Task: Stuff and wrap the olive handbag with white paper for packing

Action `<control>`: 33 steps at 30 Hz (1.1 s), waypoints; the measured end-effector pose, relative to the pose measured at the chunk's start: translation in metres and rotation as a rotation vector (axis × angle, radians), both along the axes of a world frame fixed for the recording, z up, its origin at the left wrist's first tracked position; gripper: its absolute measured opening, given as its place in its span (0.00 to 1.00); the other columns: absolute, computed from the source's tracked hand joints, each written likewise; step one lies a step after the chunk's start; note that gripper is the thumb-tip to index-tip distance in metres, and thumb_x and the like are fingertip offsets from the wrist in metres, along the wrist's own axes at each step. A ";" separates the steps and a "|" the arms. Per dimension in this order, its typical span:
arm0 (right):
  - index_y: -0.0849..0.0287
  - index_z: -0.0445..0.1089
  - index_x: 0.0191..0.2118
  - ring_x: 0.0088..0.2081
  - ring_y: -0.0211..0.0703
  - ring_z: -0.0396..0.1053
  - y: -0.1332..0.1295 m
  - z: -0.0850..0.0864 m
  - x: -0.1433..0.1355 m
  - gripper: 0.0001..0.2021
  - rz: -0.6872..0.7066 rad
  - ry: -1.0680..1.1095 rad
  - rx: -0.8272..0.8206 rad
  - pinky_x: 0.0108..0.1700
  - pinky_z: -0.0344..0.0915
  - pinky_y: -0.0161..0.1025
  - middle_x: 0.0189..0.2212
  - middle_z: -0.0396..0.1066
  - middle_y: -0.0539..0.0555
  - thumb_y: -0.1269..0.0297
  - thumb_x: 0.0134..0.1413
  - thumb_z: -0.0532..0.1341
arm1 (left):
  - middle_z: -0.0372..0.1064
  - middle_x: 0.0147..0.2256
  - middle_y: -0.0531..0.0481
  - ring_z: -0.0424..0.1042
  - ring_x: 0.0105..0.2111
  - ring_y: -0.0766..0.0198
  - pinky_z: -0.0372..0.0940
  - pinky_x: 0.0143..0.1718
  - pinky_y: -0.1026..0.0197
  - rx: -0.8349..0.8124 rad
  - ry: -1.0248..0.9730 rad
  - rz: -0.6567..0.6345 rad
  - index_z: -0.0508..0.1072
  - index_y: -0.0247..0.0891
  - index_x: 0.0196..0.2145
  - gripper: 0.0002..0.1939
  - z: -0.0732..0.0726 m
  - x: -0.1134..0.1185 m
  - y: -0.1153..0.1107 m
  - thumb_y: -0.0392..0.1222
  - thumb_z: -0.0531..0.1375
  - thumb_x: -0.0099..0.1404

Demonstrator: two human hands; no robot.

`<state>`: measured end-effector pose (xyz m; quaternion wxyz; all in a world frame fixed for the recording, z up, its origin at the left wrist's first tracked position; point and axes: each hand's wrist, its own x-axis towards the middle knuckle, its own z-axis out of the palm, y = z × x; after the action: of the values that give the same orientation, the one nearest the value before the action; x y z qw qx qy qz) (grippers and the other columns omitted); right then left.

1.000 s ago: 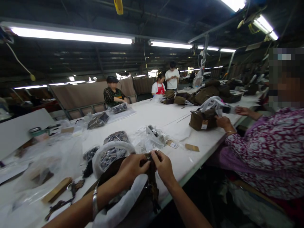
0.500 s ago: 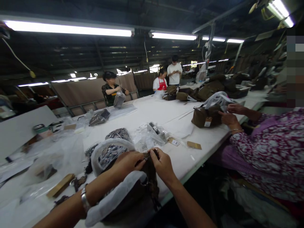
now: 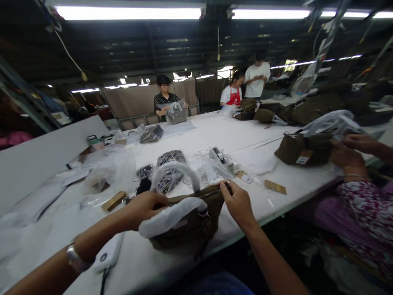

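A brown handbag [image 3: 190, 221] with white foam-wrapped handles [image 3: 167, 215] lies at the near edge of the white table [image 3: 215, 135]. My left hand [image 3: 144, 207] grips the bag's top at its left end. My right hand [image 3: 238, 200] pinches the right end of the bag's top edge, apparently at the zipper. Just behind the bag lie plastic bags of dark metal fittings [image 3: 168, 172].
A tape dispenser [image 3: 219, 157], card tags [image 3: 274, 186] and clear plastic bags lie beyond the handbag. A co-worker's hands [image 3: 346, 153] at the right hold another brown bag [image 3: 302, 149]. Three more people stand at the far side. A white board [image 3: 39, 159] leans at left.
My hands have spread apart along the bag's top, the right one sliding rightward. The bag now lies flatter, and the view has swung to the right.
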<state>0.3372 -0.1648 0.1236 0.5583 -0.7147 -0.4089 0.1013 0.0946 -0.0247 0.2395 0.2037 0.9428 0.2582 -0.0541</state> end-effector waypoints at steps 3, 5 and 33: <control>0.55 0.76 0.41 0.42 0.51 0.75 -0.006 -0.005 0.015 0.18 -0.055 -0.019 -0.051 0.42 0.62 0.40 0.36 0.79 0.55 0.50 0.64 0.53 | 0.74 0.27 0.54 0.71 0.29 0.60 0.61 0.33 0.64 -0.022 0.043 0.018 0.78 0.40 0.32 0.15 0.004 -0.026 0.005 0.50 0.56 0.66; 0.56 0.77 0.40 0.42 0.53 0.74 -0.010 -0.009 0.022 0.20 -0.098 -0.044 -0.088 0.43 0.62 0.41 0.36 0.79 0.56 0.49 0.63 0.53 | 0.71 0.27 0.53 0.69 0.30 0.61 0.60 0.33 0.63 -0.027 0.039 0.068 0.77 0.39 0.31 0.18 0.005 -0.048 0.012 0.53 0.55 0.68; 0.50 0.75 0.51 0.49 0.45 0.74 -0.021 0.012 -0.064 0.12 0.145 -0.193 0.386 0.54 0.68 0.41 0.46 0.77 0.53 0.65 0.66 0.59 | 0.72 0.51 0.46 0.73 0.50 0.60 0.62 0.58 0.60 0.832 -0.872 -0.066 0.67 0.42 0.59 0.22 -0.029 -0.018 -0.075 0.29 0.58 0.71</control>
<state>0.2735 -0.1860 0.1357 0.6345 -0.5695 -0.5225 -0.0077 0.0770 -0.0998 0.2106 -0.0968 0.8862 0.1209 0.4366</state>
